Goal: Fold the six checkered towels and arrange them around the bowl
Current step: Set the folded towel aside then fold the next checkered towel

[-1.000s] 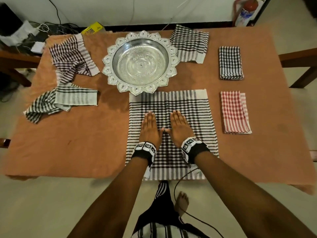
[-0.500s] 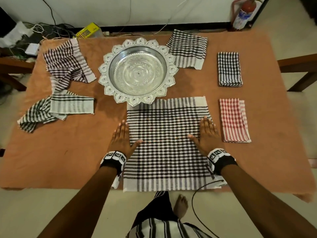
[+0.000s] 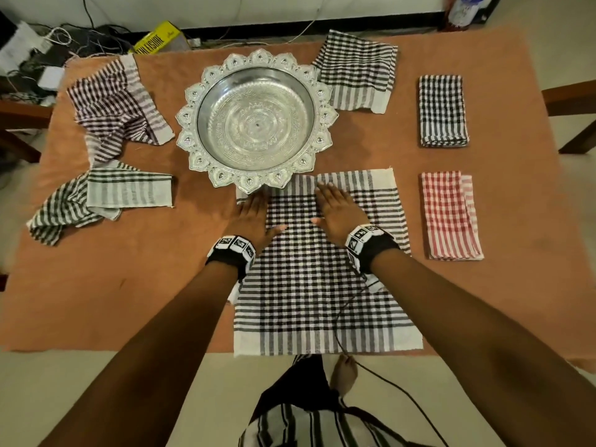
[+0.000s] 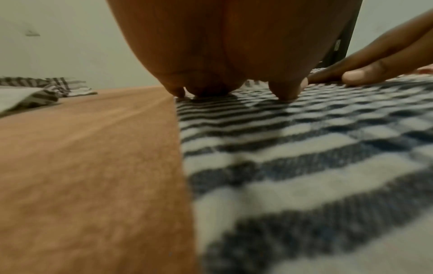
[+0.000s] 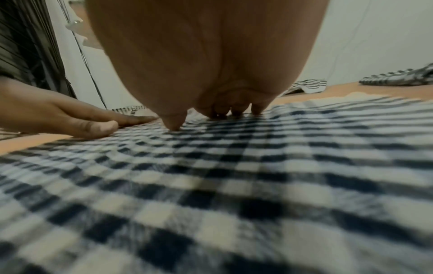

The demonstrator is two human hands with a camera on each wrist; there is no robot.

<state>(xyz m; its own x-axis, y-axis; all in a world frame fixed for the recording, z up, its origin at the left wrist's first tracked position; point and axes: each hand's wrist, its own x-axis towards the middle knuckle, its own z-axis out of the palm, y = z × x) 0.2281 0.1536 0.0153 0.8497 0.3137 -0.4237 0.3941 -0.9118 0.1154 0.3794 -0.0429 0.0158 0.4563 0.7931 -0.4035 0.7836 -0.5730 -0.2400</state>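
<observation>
Item 1. Spread towel (image 3: 317, 275): black-and-white checkered, lay flat and unfolded on the near middle of the orange-brown surface (image 3: 129, 285); its far edge touched or slipped just under the near rim of the bowl, its near edge reached the front edge of the surface.

Item 2. Left hand (image 3: 250, 217): palm down, fingers straight, pressed on the far left part of the spread towel, at its left border. Grip was apart, clasping nothing.

Item 3. Right hand (image 3: 338, 211): palm down, fingers straight and together, pressed on the far middle of the same towel. Grip was apart, clasping nothing. Both thumbs pointed inward toward each other.

Item 4. Bowl (image 3: 256, 122): silver, embossed, with a scalloped petal rim; stood at the far middle of the surface.

Item 5. Folded black towel (image 3: 442, 111): neat rectangle, far right of the surface, well apart from the bowl.

Item 6. Folded red towel (image 3: 450, 216): red-and-white checks, right side, just nearer than the folded black towel.

Item 7. Half-folded towel (image 3: 358, 71): black-and-white, just beside the bowl's far right rim.

Item 8. Crumpled purple towel (image 3: 116, 106): left of the bowl, loose and bunched.

Item 9. Crumpled grey towel (image 3: 100, 196): near left, partly doubled over, touching the crumpled purple towel.

Item 10. Wristbands (image 3: 232, 250): black with white markers, one on each wrist.
</observation>
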